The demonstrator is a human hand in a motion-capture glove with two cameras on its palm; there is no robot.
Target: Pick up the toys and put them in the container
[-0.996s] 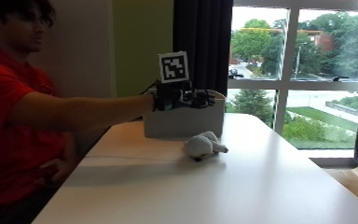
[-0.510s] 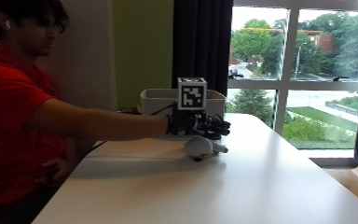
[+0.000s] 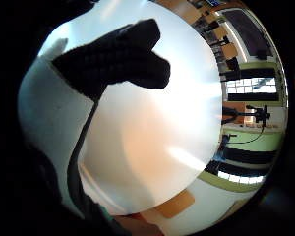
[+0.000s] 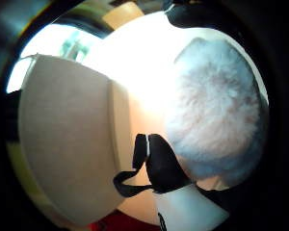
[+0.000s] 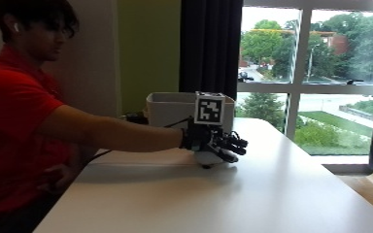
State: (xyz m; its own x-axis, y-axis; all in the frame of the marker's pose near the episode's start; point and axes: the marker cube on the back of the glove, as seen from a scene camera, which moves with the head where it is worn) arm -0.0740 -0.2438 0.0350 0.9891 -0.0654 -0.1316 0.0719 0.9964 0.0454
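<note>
One gloved hand (image 5: pixel 213 142) over toy (image 4: pixel 216 120), perhaps gripping

Outside view: table-side; 2 palm views close above table (image 5: pixel 251 194).

One plush toy (image 5: pixel 210 158), one container (image 5: pixel 170 108), one table (image 5: pixel 238 199).

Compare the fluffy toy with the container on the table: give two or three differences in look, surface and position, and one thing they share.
The fluffy toy is rounded and furry; the container is boxy with flat, smooth walls. The toy lies under the gloved right hand; the container stands behind it, untouched. The toy is much smaller and lower than the container. Both are pale and rest on the white table.
</note>
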